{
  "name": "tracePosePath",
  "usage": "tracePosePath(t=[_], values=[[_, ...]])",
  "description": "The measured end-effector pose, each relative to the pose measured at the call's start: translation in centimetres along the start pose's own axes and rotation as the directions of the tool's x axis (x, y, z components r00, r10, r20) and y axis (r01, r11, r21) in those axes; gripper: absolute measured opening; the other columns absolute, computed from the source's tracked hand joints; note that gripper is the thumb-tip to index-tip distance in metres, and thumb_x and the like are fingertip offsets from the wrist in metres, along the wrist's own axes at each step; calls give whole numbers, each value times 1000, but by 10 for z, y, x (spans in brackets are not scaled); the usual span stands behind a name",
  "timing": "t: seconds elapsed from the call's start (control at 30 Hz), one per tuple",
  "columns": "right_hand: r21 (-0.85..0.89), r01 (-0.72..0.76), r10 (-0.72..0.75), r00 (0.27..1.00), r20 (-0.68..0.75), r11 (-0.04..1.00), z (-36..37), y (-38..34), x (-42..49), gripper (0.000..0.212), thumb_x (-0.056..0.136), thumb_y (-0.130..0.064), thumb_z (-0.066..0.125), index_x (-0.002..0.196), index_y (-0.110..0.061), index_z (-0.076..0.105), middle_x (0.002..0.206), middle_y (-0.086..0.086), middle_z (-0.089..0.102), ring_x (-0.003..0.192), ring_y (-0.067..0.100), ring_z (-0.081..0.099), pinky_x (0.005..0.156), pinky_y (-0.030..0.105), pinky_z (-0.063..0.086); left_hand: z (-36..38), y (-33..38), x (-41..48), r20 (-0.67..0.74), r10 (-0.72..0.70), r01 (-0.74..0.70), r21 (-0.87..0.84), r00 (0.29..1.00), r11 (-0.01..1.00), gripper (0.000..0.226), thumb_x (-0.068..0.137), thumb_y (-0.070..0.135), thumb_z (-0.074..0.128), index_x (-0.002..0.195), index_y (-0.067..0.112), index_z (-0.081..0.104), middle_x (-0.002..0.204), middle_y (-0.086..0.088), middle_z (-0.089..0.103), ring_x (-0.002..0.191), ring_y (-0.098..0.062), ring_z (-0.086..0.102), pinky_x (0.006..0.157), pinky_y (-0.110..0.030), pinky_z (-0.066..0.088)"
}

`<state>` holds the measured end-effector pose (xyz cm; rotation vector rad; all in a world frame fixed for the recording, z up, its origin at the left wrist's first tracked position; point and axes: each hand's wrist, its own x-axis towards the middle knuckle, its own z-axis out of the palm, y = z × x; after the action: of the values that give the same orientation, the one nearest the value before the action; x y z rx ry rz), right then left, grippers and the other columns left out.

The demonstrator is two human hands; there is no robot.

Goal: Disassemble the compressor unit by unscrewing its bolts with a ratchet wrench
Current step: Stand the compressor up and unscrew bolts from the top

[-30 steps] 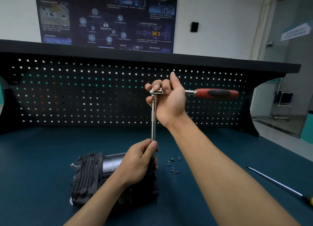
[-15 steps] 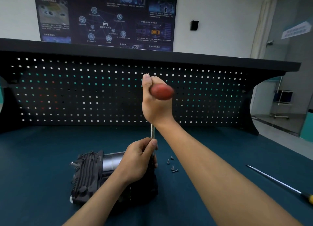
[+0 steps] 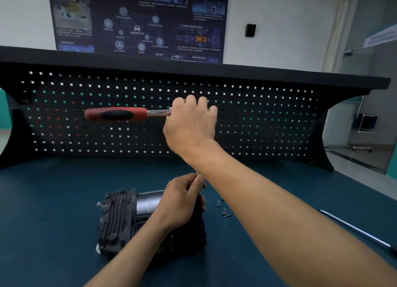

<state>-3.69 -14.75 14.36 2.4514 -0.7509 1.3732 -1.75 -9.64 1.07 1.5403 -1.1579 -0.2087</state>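
Observation:
The black finned compressor unit (image 3: 120,218) with a silver cylinder lies on the dark teal bench. My right hand (image 3: 190,125) grips the head of the ratchet wrench (image 3: 120,114), held high above the unit; its red and black handle points left. The wrench's long extension bar runs down behind my right wrist and is mostly hidden. My left hand (image 3: 182,200) pinches the bar's lower end just above the compressor's right side.
A few loose bolts (image 3: 223,211) lie on the bench right of the unit. A long thin screwdriver (image 3: 354,228) lies at the right edge. A black pegboard (image 3: 268,119) rises behind the bench, with a poster on the wall above.
The wrench handle has swung from pointing right, through pointing toward me, to pointing left. My right hand turned with it. My left hand stayed on the bar.

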Motion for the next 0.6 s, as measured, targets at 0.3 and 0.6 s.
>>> tracePosePath(t=[0.3, 0.6], values=[[89, -23, 12, 991, 130, 996, 2, -1, 6, 15, 97, -33, 47, 87, -23, 51, 100, -3, 54, 99, 24, 45, 83, 43, 33, 0, 0, 0, 16, -8, 7, 6, 1000, 1000, 41, 104, 42, 43, 92, 8, 61, 65, -6, 69, 66, -21, 72, 67, -44, 56], [913, -178, 43, 984, 175, 367, 4, 5, 3, 43, 96, -18, 66, 55, -12, 54, 58, 0, 54, 60, 18, 49, 62, 33, 42, -5, -9, 0, 104, 2, 15, -160, 995, 987, 35, 106, 38, 36, 90, 11, 50, 73, -9, 68, 74, -32, 70, 78, -53, 56]])
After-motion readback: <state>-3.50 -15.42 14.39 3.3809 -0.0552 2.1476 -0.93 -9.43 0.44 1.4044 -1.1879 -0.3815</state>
